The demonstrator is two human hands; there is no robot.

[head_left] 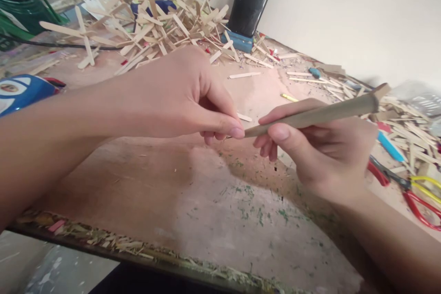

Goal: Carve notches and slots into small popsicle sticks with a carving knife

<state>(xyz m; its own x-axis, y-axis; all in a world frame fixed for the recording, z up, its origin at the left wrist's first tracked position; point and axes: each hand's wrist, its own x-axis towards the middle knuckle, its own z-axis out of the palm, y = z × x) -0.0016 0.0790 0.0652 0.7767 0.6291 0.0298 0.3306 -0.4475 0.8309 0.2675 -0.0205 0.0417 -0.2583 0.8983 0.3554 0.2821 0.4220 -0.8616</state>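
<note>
My right grip [320, 156] clasps a tapering, grey-green, wood-like stick [330, 112] above the pinkish wooden tabletop [138, 188]; my left grip [175, 96] pinches its narrow tip; it looks light and stiff, probably fragile there, so best held mid-shaft.

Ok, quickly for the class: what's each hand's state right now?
Left hand: closed, pinching the thin end of a tapered rod.
Right hand: closed, holding that same tapered rod.

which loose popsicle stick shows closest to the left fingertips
The popsicle stick in the gap between left hand and right hand; the other loose sticks lie farther off.
</note>
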